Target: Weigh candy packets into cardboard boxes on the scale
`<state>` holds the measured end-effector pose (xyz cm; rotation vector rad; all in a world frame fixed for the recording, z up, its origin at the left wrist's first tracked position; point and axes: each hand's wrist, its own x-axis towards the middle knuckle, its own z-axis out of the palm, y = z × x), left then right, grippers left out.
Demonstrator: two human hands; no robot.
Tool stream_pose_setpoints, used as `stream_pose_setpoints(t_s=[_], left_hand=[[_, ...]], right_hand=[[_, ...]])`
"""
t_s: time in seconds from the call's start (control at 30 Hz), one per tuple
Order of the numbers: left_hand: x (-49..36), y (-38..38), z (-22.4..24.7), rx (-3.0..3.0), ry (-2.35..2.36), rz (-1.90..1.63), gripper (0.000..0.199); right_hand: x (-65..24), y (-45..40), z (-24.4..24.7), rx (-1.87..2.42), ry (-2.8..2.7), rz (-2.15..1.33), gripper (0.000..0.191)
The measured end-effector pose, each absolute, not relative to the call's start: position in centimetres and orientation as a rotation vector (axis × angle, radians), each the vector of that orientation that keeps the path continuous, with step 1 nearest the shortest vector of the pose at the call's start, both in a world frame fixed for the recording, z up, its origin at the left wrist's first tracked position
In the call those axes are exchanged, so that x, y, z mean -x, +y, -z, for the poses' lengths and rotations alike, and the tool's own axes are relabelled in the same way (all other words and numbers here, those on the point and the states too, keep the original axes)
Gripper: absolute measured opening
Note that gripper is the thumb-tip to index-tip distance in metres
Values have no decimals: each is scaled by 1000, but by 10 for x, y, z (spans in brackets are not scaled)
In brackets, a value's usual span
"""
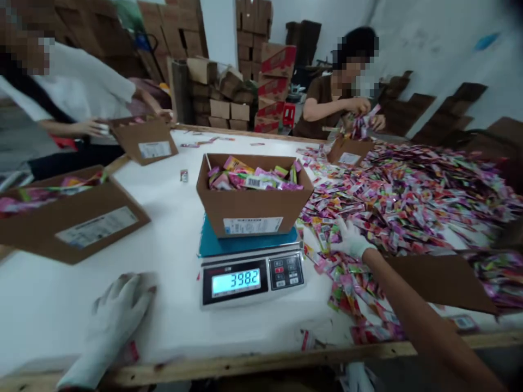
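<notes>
A filled cardboard box [253,204] of small colourful packets stands on the blue-topped scale [236,284], whose display reads 398.2. My left hand [118,307], in a white glove with bare fingertips, rests on the white table [171,326] left of the scale, its fingers bent a little and nothing in them. My right hand [349,238], also gloved, is over the edge of the packet pile [412,201] right of the scale, fingers apart and touching loose packets.
Another filled box [73,218] sits at the left. A person in white holds a box [143,139] at the back left; a person in brown handles packets above a box [350,152]. An open box [445,280] lies right of my right forearm.
</notes>
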<state>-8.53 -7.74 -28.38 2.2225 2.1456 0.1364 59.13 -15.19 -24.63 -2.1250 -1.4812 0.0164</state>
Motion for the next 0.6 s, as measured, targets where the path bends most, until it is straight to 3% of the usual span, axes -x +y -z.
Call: stream_pose_setpoints(t_s=[0.1,0.17,0.43,0.6], left_hand=[[88,-81,294,-2173,2096,-104,64],[86,-83,292,-2170,2088,-106,67],[88,-83,290,-2181,2052,-150,63],[104,-75,313,-2183,2102,-223,62]], right_hand=[[-596,-168,270,2072,-1540,-20,26],[-599,-168,261,2020,-1594,-44,15],[-606,-152,174,2012,-1708,-131,16],[-574,-134,51,1907,-1784,-43,23]])
